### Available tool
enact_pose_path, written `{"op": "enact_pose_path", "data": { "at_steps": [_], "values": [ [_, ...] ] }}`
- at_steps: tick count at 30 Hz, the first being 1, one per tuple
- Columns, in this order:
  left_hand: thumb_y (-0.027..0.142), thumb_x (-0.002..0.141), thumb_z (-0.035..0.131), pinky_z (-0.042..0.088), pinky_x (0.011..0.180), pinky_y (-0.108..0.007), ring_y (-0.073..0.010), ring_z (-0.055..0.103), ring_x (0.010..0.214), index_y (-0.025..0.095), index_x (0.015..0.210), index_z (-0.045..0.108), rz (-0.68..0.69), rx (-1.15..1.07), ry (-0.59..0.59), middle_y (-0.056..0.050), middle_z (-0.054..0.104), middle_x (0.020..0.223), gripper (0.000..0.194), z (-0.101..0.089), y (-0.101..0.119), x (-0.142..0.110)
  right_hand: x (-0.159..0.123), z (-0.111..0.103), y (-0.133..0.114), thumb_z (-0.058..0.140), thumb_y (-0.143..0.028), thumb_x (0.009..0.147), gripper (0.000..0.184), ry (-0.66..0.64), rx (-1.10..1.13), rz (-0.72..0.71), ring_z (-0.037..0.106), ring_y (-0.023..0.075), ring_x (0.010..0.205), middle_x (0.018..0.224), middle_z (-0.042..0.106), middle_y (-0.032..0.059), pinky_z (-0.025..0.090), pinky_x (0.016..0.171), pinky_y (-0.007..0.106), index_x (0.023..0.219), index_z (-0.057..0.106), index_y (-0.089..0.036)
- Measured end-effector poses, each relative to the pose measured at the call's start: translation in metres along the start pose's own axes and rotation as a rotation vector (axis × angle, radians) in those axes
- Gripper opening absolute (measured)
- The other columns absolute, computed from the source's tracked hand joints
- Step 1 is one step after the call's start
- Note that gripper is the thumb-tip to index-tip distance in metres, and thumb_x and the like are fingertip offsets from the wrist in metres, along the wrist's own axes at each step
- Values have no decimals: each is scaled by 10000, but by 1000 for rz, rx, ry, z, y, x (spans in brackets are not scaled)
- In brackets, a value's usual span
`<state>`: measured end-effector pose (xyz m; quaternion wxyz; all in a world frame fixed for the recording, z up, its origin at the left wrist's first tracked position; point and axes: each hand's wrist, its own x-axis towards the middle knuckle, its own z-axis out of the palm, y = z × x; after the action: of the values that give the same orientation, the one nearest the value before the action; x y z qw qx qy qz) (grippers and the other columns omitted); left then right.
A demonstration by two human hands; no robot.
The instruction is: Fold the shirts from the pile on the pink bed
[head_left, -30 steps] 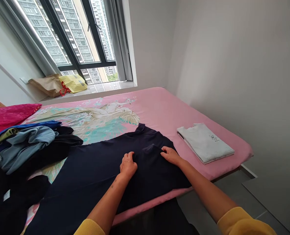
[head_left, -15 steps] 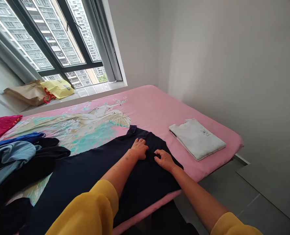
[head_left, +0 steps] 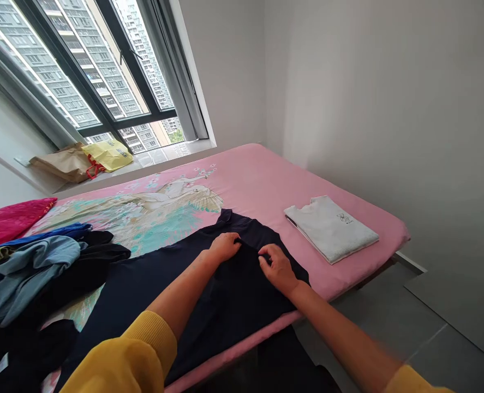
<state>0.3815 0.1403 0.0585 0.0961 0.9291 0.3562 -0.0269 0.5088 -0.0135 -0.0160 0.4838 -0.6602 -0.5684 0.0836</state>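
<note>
A dark navy garment (head_left: 155, 284) lies spread across the near side of the bed, and its exact kind is hard to make out. Near its upper part, my left hand (head_left: 226, 246) is closed with the fingertips pinching a raised ridge of the cloth. A short way to the right, my right hand (head_left: 278, 267) pinches the same ridge between thumb and fingers. The cloth is drawn up slightly between the two hands. A folded white top (head_left: 332, 229) with a small dark print lies flat to the right of the garment.
The bed (head_left: 262, 180) has a pink sheet with a bird pattern. Crumpled clothes (head_left: 41, 267) and a magenta cushion (head_left: 16, 221) lie at the left. Paper bags (head_left: 64, 164) rest on the windowsill. A grey wall stands beyond the bed's right side.
My left hand has shifted slightly left, and the cloth between my hands is lifted into a ridge. My right hand has barely moved. The view has turned slightly left.
</note>
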Motion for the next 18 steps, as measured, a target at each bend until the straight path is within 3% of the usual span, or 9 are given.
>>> {"op": "enact_pose_path", "data": {
  "at_steps": [3, 5, 8, 10, 14, 18],
  "values": [
    [275, 818, 475, 434, 713, -274, -196, 620, 834, 200, 879, 649, -17, -32, 34, -49, 682, 877, 199, 4, 1, 3, -24, 0, -33, 457, -226, 853, 167, -300, 1, -210, 553, 164, 969, 954, 628, 48, 421, 900, 301, 946, 593, -197],
    [301, 838, 463, 433, 695, -279, -195, 618, 787, 182, 840, 634, -13, -41, 55, -56, 674, 825, 208, 2, 5, 1, -37, 5, -44, 462, -273, 870, 265, -510, -50, -300, 495, 183, 1143, 1129, 613, 61, 346, 1019, 343, 1093, 582, -194],
    [320, 861, 450, 431, 724, -288, -192, 613, 802, 187, 870, 612, 17, -48, 86, -54, 666, 837, 210, -4, 16, -18, -46, 14, -44, 419, -412, 901, 489, -683, -186, -313, 279, 221, 1347, 1414, 410, 87, 170, 1121, 431, 1330, 437, -178],
    [312, 874, 442, 421, 813, -307, -184, 604, 844, 201, 894, 601, 115, -38, 122, -42, 660, 858, 195, -4, 23, -43, -47, 18, -38, 392, -497, 897, 612, -703, -268, -282, 206, 246, 1377, 1474, 302, 115, 121, 1129, 454, 1394, 354, -142],
    [225, 857, 470, 284, 1039, -400, -163, 575, 883, 214, 893, 595, 414, 24, 165, -13, 631, 851, 131, 21, 26, -110, -51, 18, -28, 418, -556, 868, 699, -678, -318, -262, 241, 263, 1361, 1455, 328, 137, 110, 1126, 446, 1411, 331, -125],
    [175, 845, 481, 290, 1048, -428, -168, 564, 946, 245, 916, 602, 387, -27, 145, -8, 633, 938, 158, 64, 18, -171, -59, 12, -29, 374, -510, 904, 544, -656, -283, -289, 322, 211, 1322, 1436, 383, 46, 146, 1115, 400, 1390, 378, -265]
  ]
}}
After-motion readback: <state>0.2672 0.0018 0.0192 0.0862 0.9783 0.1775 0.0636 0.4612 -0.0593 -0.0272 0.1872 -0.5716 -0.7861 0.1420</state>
